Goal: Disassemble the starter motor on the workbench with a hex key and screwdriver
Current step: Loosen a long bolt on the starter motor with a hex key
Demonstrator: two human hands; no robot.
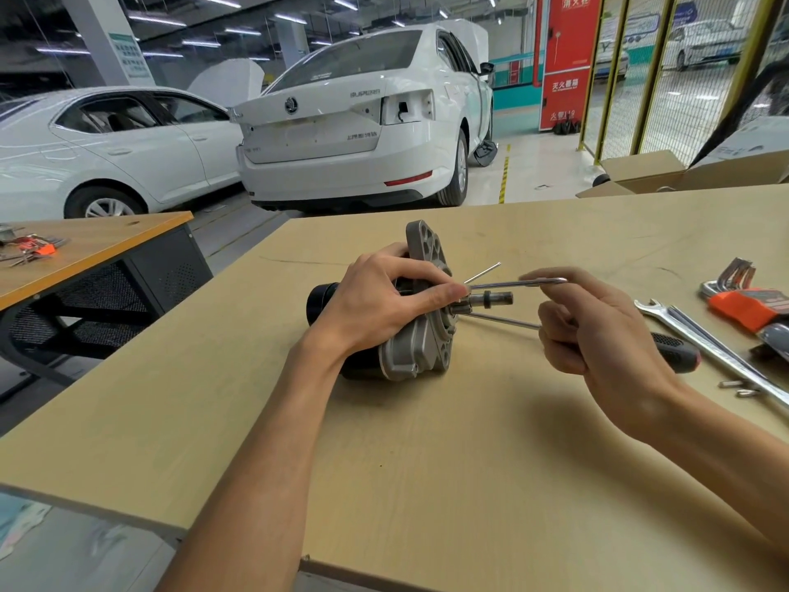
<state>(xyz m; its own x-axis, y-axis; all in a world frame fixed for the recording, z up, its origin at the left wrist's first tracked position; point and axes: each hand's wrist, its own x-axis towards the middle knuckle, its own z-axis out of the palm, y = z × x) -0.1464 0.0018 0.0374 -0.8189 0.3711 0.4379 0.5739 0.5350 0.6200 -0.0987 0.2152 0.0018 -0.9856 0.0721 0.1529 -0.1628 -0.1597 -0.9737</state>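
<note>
Two white cars (341,121) stand on the workshop floor beyond the far edge of the pale wooden desk (427,463), and a second desk (85,249) with an orange top edge sits off to the left across an open gap. An open cardboard box (649,175) sits past the far right edge of the desk.

One starter motor (410,331) lies on its side near the middle of the desk, well in from every edge, its black body pointing left and its grey flange and short shaft pointing right. Bare desk spreads wide in front of it, toward the near edge, and behind it.

Left hand (380,301) lies over the motor housing, its fingers curled round it, the thumb reaching to the base of the shaft. Right hand (597,331) is just right of the shaft; its fingers pinch the bent end of one hex key (512,285), whose long arm reaches left to the flange. One screwdriver (679,350) lies under that hand, black handle to the right, shank pointing at the flange; whether the hand also grips it I cannot tell.

Near the right edge lie an orange holder of hex keys (743,301), two spanners (717,348) side by side, and two small screws (738,387).
</note>
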